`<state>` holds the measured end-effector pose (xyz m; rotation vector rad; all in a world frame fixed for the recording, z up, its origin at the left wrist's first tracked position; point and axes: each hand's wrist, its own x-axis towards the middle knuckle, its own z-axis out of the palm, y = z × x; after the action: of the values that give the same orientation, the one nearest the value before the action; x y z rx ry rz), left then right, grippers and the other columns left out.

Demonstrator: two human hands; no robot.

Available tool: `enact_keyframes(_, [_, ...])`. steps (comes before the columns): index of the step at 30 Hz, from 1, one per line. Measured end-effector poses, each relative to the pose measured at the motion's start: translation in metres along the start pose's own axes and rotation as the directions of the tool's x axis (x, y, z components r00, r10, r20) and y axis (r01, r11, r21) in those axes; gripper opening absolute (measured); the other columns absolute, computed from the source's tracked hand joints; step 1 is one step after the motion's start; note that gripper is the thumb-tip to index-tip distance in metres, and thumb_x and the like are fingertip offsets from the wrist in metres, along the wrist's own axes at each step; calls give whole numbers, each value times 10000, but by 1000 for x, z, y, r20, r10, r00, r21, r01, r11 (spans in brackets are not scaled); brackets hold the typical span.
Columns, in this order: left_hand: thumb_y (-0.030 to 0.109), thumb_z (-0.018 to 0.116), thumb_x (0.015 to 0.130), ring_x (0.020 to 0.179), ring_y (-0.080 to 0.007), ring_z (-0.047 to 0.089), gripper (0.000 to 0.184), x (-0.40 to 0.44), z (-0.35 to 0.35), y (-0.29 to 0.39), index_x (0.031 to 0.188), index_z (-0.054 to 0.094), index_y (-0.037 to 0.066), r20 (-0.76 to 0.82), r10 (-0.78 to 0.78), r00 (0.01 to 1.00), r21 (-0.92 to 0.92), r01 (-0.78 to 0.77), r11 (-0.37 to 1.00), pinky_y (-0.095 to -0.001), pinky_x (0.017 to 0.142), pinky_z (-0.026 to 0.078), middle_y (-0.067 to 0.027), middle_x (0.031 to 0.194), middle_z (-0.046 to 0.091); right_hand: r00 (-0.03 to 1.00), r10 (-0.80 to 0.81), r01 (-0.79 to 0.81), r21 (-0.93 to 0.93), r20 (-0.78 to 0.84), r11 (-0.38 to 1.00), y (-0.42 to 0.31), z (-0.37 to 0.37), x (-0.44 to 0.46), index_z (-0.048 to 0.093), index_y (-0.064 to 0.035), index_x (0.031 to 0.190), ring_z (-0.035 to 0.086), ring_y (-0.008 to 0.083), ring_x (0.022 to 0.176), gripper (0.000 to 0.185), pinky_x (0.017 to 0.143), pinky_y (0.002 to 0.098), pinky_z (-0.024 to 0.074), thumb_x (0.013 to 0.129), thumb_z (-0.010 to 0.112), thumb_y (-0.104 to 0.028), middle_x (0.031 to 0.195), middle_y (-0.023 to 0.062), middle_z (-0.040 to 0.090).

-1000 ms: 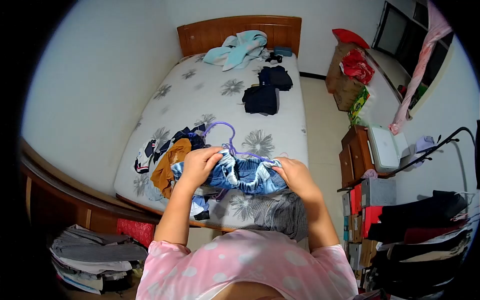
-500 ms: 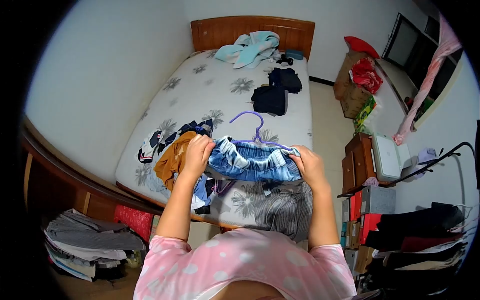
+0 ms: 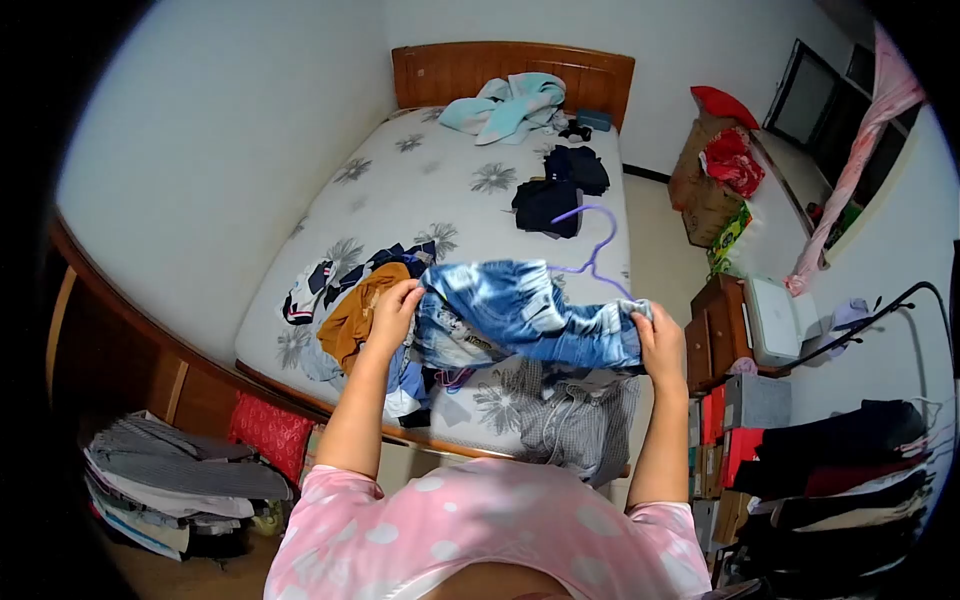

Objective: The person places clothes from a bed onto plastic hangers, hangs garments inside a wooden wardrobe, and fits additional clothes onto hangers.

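A pair of blue faded denim pants (image 3: 530, 315) is stretched between my two hands above the near end of the bed. My left hand (image 3: 396, 308) is closed on the left edge of the denim. On the other side, my right hand (image 3: 660, 342) grips the elastic waistband's end, beside one arm of a purple hanger (image 3: 600, 265). The hanger tilts, its hook pointing up and left; its other arm meets the denim near the middle. Below lies a grey checked garment (image 3: 585, 425). A mustard-brown garment (image 3: 362, 312) lies in a pile just left of my left hand.
Folded dark clothes (image 3: 546, 207) and a light blue blanket (image 3: 515, 105) lie on the flowered mattress (image 3: 400, 190). Hanging clothes (image 3: 840, 480) are at the right, near shoe boxes (image 3: 712, 410). A stack of clothes (image 3: 180, 470) is at the lower left.
My right hand has moved right and slightly down, pulling the denim wider. The hanger has shifted right and tilted, and more of the denim's front now shows on the left.
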<state>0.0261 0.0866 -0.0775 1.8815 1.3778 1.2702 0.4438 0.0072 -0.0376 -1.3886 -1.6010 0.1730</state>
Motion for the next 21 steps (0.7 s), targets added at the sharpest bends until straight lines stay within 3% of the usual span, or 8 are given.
enact_keyframes(2, [162, 578, 884, 716, -130, 548, 183, -5, -5, -9, 946, 614, -7, -82, 14, 997, -34, -17, 999, -270, 655, 428, -74, 785, 623, 996, 30, -32, -14, -86, 999, -2, 2, -5, 598, -14, 988, 604, 367, 819, 192, 694, 380, 471, 865, 594, -161, 899, 187, 629])
enact_keyframes(6, [166, 614, 866, 774, -132, 568, 179, -29, -22, -24, 959, 621, 13, 162, -183, 970, 164, 157, 974, -278, 703, 460, -51, 831, 625, 991, 85, -94, -81, -101, 992, -33, 7, -16, 602, -25, 982, 615, 340, 810, 184, 700, 371, 471, 857, 600, -160, 889, 174, 633])
enact_keyframes(9, [184, 639, 847, 858, -168, 581, 271, -48, -30, -53, 1070, 583, 39, 215, -131, 968, 55, 122, 991, -305, 775, 457, -80, 955, 627, 995, 92, -93, -32, -27, 995, -48, 12, -33, 615, -35, 958, 622, 316, 806, 199, 691, 355, 471, 831, 634, -187, 877, 153, 642])
enact_keyframes(11, [229, 708, 764, 1212, -313, 424, 598, -49, -44, -8, 1264, 435, 45, 92, 153, 984, 168, -167, 972, -380, 1016, 329, -158, 1278, 472, 992, 123, -123, 11, -5, 992, -58, 16, -46, 619, -35, 949, 621, 289, 761, 215, 674, 339, 470, 809, 662, -192, 839, 135, 642])
enact_keyframes(15, [362, 710, 747, 1290, -329, 326, 753, -41, -40, 39, 1349, 371, 62, 129, 324, 937, 234, -346, 909, -434, 1071, 252, -174, 1337, 411, 989, 131, -134, 36, 62, 990, -96, 16, -59, 621, -33, 940, 615, 218, 707, 226, 652, 305, 470, 782, 693, -178, 789, 111, 639])
enact_keyframes(17, [298, 659, 792, 1120, -329, 475, 493, -39, -33, 39, 1196, 510, 57, 183, 385, 905, 275, -423, 863, -430, 1008, 323, -154, 1139, 539, 983, 145, -150, 28, 115, 988, -108, 16, -70, 619, -48, 978, 620, 227, 761, 262, 695, 313, 474, 759, 709, -159, 833, 106, 644])
enact_keyframes(19, [207, 628, 801, 935, -327, 540, 266, -43, -29, 31, 1000, 579, 38, 281, 230, 932, 174, -285, 943, -414, 850, 408, -135, 952, 575, 995, 74, -78, 61, 71, 995, -111, 16, -84, 611, -47, 1010, 617, 235, 822, 304, 738, 319, 471, 745, 717, -151, 885, 107, 640])
enact_keyframes(21, [125, 589, 781, 834, -329, 541, 134, -55, -24, 34, 866, 570, 23, 116, 328, 937, 141, -343, 929, -380, 713, 417, -127, 828, 542, 1000, 22, -22, 28, 2, 999, -117, 8, -94, 601, -43, 1035, 611, 242, 875, 342, 777, 325, 466, 734, 724, -146, 932, 106, 633])
